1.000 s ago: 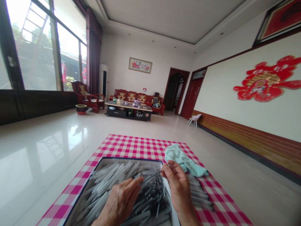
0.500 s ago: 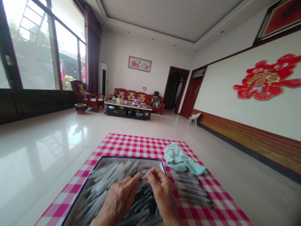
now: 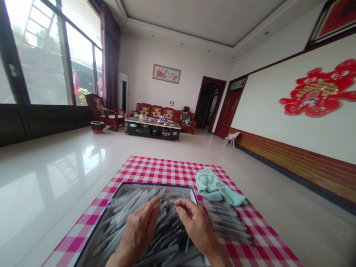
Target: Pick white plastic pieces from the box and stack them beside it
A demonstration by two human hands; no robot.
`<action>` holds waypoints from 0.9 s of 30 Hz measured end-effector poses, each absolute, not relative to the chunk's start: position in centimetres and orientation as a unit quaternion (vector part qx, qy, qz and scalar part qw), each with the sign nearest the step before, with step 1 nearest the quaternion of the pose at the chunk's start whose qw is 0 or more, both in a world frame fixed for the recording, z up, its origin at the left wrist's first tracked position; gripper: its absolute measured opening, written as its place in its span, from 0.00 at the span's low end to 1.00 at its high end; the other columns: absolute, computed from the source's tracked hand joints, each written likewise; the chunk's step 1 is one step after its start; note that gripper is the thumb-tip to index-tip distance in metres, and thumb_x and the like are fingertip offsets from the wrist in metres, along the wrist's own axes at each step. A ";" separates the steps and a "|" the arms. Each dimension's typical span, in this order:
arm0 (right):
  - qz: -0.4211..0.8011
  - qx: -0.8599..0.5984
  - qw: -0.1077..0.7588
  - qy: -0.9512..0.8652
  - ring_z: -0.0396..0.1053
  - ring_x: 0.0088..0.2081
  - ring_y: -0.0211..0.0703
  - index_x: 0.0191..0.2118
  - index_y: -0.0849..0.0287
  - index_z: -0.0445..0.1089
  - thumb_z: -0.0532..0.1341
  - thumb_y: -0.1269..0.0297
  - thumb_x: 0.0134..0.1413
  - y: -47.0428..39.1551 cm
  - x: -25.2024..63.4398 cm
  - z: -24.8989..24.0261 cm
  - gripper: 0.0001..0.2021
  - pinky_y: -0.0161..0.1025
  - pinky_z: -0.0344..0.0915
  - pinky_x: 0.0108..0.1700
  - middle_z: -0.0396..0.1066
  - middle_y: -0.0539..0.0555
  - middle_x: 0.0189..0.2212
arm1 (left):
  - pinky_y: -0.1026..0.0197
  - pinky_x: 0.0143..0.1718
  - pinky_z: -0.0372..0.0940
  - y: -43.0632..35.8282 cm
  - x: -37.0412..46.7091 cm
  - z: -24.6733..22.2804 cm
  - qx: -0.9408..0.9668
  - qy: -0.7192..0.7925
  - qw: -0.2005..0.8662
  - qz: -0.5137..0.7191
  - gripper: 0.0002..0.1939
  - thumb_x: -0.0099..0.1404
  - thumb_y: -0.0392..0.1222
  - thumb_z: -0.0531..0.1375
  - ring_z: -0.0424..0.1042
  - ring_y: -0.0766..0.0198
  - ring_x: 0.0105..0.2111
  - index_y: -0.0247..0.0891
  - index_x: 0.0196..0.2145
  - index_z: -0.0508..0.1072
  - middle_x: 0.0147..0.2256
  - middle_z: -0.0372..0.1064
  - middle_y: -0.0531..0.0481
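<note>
A shallow box with a dark blue rim (image 3: 155, 183) lies before me, heaped with clear and black pen-like plastic sticks (image 3: 125, 213). Over its left half, my left hand (image 3: 140, 224) has its fingers stretched forward and side by side. Its thumb is hidden, and I make out nothing in it. My right hand (image 3: 194, 224) hovers over the box's right side, thumb and forefinger drawn close together at the tips. Whatever they pinch is too small to name. A gap separates the two hands. Beside the box, a row of similar sticks (image 3: 229, 222) lies blurred on the cloth.
A pink-and-white checked tablecloth (image 3: 164, 167) covers the table. A crumpled mint-green cloth (image 3: 217, 187) lies at its right, touching the row of sticks. Across the tiled floor stand a low table (image 3: 152, 129), a red wooden sofa (image 3: 155, 111) and a small white chair (image 3: 231, 139).
My hands have moved apart: the left fingertips shifted left and upward, while the right hand tilted slightly. A thin pale stick now shows below the right hand. The view moved slightly.
</note>
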State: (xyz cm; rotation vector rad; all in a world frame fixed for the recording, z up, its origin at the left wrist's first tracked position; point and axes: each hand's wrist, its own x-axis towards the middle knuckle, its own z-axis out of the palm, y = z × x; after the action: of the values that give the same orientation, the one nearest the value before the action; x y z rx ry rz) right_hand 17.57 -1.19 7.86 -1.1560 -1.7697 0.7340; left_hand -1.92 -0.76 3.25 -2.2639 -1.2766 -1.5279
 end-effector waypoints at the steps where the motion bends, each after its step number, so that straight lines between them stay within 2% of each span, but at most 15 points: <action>1: 0.271 -0.479 0.418 -0.723 0.72 0.35 0.43 0.37 0.57 0.74 0.58 0.64 0.57 -1.0 18.0 7.9 0.07 0.35 0.66 0.39 0.75 0.52 0.33 | 0.66 0.35 0.71 -0.7 -2.0 3.4 -0.731 -0.436 0.075 -0.520 0.13 0.72 0.40 0.50 0.78 0.63 0.35 0.38 0.50 0.68 0.37 0.77 0.46; 3: 0.221 -0.499 0.378 -0.748 0.71 0.33 0.42 0.31 0.57 0.73 0.58 0.70 0.53 -0.8 18.5 7.8 0.06 0.35 0.65 0.37 0.74 0.51 0.30 | 0.65 0.34 0.72 -0.7 -2.1 3.6 -0.703 -0.454 0.091 -0.540 0.13 0.72 0.42 0.50 0.78 0.63 0.33 0.38 0.47 0.70 0.35 0.77 0.47; 5: 0.200 -0.495 0.346 -0.772 0.71 0.34 0.42 0.30 0.57 0.73 0.57 0.73 0.52 -0.7 18.4 7.4 0.08 0.35 0.64 0.38 0.74 0.50 0.30 | 0.66 0.34 0.72 -0.7 -2.1 3.9 -0.694 -0.457 0.096 -0.548 0.13 0.72 0.43 0.50 0.78 0.63 0.32 0.37 0.46 0.71 0.34 0.77 0.47; 9: 0.238 -0.441 0.277 -0.820 0.72 0.40 0.41 0.37 0.55 0.75 0.55 0.75 0.54 -1.4 16.9 6.1 0.13 0.35 0.63 0.45 0.76 0.50 0.36 | 0.67 0.33 0.71 -0.8 -1.9 4.0 -0.697 -0.447 0.095 -0.552 0.13 0.72 0.43 0.49 0.78 0.64 0.32 0.38 0.45 0.71 0.34 0.77 0.48; 13: 0.220 -0.426 0.228 -0.847 0.70 0.46 0.42 0.42 0.52 0.75 0.55 0.72 0.57 -2.1 16.2 4.7 0.14 0.37 0.59 0.52 0.76 0.50 0.41 | 0.66 0.33 0.71 -0.7 -1.9 3.8 -0.698 -0.451 0.099 -0.547 0.13 0.72 0.42 0.50 0.78 0.64 0.32 0.37 0.46 0.71 0.34 0.77 0.48; 19: 0.197 -0.461 0.160 -0.850 0.72 0.42 0.42 0.36 0.53 0.77 0.54 0.74 0.55 -1.9 17.7 5.2 0.15 0.35 0.60 0.47 0.78 0.50 0.36 | 0.66 0.34 0.70 -0.6 -1.9 3.5 -0.700 -0.449 0.079 -0.550 0.12 0.72 0.41 0.50 0.78 0.64 0.33 0.38 0.47 0.70 0.35 0.77 0.48; 24: 0.199 -0.473 0.144 -0.846 0.73 0.41 0.41 0.37 0.53 0.77 0.53 0.74 0.54 -1.7 18.2 5.6 0.16 0.33 0.60 0.45 0.78 0.50 0.36 | 0.66 0.33 0.70 -0.7 -1.8 3.5 -0.701 -0.447 0.069 -0.551 0.12 0.72 0.41 0.50 0.77 0.64 0.32 0.38 0.47 0.70 0.34 0.76 0.48; 27: 0.160 -0.489 0.128 -0.848 0.71 0.42 0.43 0.38 0.53 0.76 0.54 0.72 0.57 -1.6 17.7 4.8 0.14 0.36 0.59 0.46 0.76 0.52 0.37 | 0.65 0.34 0.70 -0.7 -1.7 3.5 -0.699 -0.450 0.061 -0.553 0.12 0.72 0.41 0.49 0.77 0.63 0.33 0.39 0.47 0.70 0.35 0.77 0.48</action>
State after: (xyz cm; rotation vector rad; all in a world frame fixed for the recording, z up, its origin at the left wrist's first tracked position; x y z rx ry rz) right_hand 17.72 -1.64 4.76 -1.4240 -2.4662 0.4641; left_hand -1.70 -0.73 3.48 -2.1129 -1.3614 -1.6715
